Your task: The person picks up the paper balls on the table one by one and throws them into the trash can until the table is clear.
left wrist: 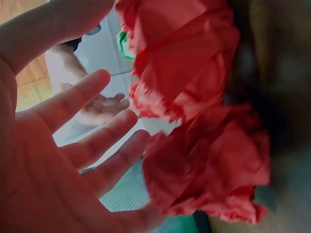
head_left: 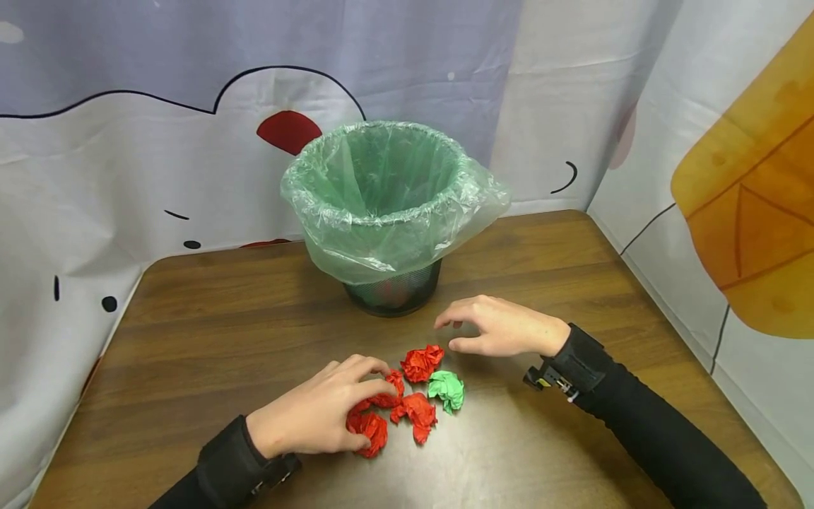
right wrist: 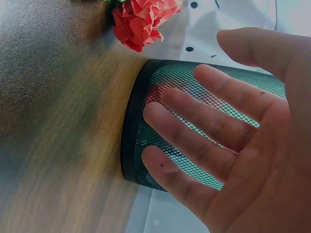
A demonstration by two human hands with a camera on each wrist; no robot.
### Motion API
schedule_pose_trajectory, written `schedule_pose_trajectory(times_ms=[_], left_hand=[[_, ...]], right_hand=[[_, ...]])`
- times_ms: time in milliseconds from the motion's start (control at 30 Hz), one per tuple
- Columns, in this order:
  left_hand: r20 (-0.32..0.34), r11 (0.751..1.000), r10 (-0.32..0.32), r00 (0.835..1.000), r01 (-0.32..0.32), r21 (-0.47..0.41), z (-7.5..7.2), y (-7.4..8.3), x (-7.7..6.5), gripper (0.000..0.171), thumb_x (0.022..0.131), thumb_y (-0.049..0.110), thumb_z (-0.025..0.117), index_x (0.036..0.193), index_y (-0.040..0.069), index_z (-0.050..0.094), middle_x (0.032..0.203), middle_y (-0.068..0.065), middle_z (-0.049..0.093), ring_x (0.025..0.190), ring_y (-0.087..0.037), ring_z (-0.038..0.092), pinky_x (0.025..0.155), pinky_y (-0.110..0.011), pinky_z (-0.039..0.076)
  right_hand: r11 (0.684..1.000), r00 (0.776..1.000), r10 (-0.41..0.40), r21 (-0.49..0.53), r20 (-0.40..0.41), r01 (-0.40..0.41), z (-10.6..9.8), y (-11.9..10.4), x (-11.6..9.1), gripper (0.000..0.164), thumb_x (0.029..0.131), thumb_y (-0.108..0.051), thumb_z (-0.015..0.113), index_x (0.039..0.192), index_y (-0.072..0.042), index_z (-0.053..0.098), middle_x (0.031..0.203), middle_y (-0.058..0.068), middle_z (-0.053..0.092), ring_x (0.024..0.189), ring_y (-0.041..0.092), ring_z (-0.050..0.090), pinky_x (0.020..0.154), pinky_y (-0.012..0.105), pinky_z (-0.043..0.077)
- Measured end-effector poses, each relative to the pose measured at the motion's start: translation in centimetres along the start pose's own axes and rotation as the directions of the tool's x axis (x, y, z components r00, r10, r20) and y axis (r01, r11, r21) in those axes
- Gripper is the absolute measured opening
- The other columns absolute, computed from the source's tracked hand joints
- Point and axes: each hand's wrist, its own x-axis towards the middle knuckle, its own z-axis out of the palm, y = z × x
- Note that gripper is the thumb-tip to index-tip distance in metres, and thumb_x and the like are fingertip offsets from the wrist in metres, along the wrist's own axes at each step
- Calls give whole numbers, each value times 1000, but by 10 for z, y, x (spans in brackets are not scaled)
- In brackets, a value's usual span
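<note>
My left hand (head_left: 324, 410) is over crumpled red paper balls, one (head_left: 372, 434) by its thumb and another (head_left: 393, 387) by its fingertips. In the left wrist view its fingers are spread and fairly straight beside two red balls (left wrist: 209, 165), not curled round either. A third red ball (head_left: 417, 417), a red ball farther back (head_left: 422, 363) and a green crumpled paper ball (head_left: 447, 391) lie to the right. My right hand (head_left: 499, 326) hovers above the table near the bin, holding nothing; its fingers are loosely extended in the right wrist view.
Behind the paper balls stands a black mesh bin (head_left: 407, 286) lined with a translucent green bag (head_left: 375, 247). Something red shows through the mesh (right wrist: 158, 92). The wooden table (head_left: 222, 318) meets a printed curtain (head_left: 159, 162) at the back and sides.
</note>
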Motion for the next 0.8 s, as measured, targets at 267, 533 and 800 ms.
schedule_pose_trajectory(times_ms=[267, 533, 800], left_hand=[[23, 1000, 20, 1000, -20, -12, 11, 1, 3, 51, 78, 35, 83, 126, 37, 63, 143, 5, 47, 134, -16, 42, 103, -53, 42], [-43, 999, 32, 999, -31, 4, 15, -4, 9, 42, 85, 40, 78, 124, 30, 65, 139, 5, 50, 129, -14, 46, 104, -47, 43], [-85, 1000, 31, 996, -31, 3, 17, -8, 15, 38, 87, 35, 76, 122, 26, 66, 139, 4, 50, 127, -14, 48, 101, -46, 45]], right_hand=[[1000, 1000, 2, 5, 0, -2, 2, 2, -1, 33, 97, -32, 64, 129, -25, 64, 127, -4, 67, 110, 17, 66, 95, 35, 52], [1000, 1000, 0, 17, 9, 0, 6, 1, -3, 35, 97, -32, 64, 130, -22, 64, 128, -2, 67, 110, 18, 66, 95, 36, 52], [1000, 999, -26, 3, 26, 26, 16, -5, -4, 37, 92, -37, 71, 125, -21, 66, 122, -7, 67, 106, 13, 64, 92, 34, 52]])
